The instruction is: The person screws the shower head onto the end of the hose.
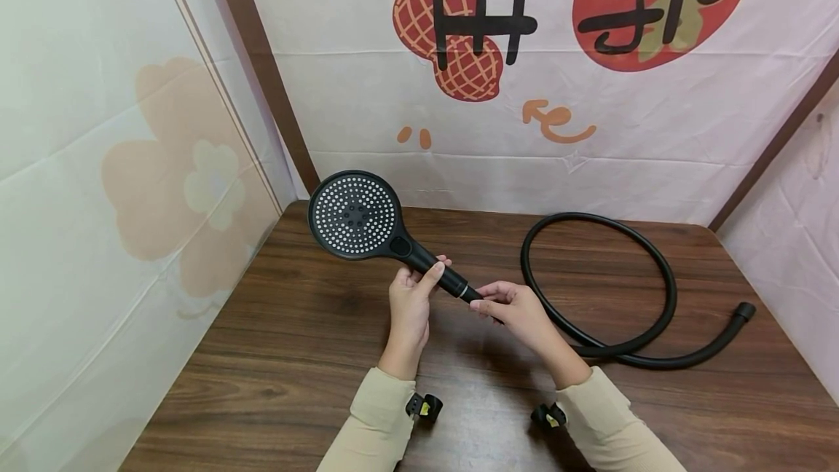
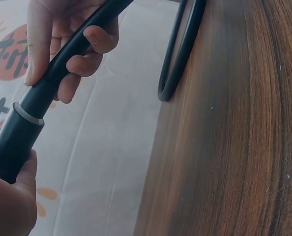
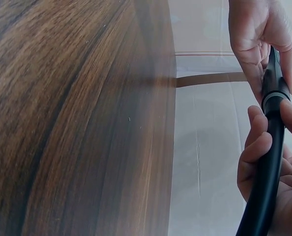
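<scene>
A black handheld shower head (image 1: 354, 215) with pale nozzles is held tilted above the table, face toward the head camera. My left hand (image 1: 409, 308) grips its handle (image 2: 19, 135), thumb along the top. My right hand (image 1: 521, 315) pinches the end of a black shower hose (image 3: 268, 177) between thumb and fingers. Hose end and handle meet in line, and a thin pale ring (image 2: 28, 114) shows at the joint. Whether the thread is fully engaged I cannot tell. The rest of the hose loops over the table to the right, its free end fitting (image 1: 745, 309) lying near the right edge.
A dark wood-grain table (image 1: 262, 355) lies under both hands. White printed cloth (image 1: 367, 181) hangs behind it, and more cloth panels stand at the left and right. Black wrist cameras (image 1: 424, 406) are strapped at both cuffs.
</scene>
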`<state>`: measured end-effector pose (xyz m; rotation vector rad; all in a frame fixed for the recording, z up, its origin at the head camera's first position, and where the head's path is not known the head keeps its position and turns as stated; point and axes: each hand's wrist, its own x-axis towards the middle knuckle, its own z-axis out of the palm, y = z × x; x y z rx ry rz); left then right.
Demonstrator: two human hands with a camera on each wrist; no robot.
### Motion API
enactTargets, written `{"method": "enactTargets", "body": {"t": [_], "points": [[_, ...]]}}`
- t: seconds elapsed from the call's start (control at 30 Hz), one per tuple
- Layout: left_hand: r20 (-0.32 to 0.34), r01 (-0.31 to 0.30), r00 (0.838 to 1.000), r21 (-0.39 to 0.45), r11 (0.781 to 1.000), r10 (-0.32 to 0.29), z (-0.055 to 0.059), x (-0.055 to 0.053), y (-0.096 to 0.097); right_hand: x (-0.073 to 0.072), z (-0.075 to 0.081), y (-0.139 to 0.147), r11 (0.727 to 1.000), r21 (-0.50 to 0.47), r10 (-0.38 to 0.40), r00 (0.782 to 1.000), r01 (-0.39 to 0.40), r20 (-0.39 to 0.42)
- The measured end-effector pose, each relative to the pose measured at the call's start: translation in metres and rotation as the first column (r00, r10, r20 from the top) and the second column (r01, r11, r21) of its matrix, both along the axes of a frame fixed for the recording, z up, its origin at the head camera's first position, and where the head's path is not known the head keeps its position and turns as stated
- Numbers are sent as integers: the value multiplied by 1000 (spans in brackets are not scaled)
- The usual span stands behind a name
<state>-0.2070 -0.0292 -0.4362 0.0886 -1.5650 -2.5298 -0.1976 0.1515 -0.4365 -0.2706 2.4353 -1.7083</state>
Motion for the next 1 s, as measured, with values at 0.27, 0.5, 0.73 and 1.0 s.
{"method": "enactTargets", "body": {"t": [0.27, 0.5, 0.73, 1.0], "points": [[1, 3, 1000, -1, 1000, -3, 0, 0, 0, 0, 0, 1, 1000, 8, 1, 1000, 0, -2], [4, 3, 1000, -12, 1000, -3, -1, 0, 0, 1, 2, 1, 1000, 26, 2, 1000, -2, 7], [3, 3, 1000, -7, 1000, -3, 0, 0, 0, 0, 3, 0, 1000, 16, -3, 1000, 3, 7], [-3, 5, 1000, 7, 1000, -5, -1, -1, 0, -1, 1, 0, 1000, 9, -21, 1000, 20, 15]]}}
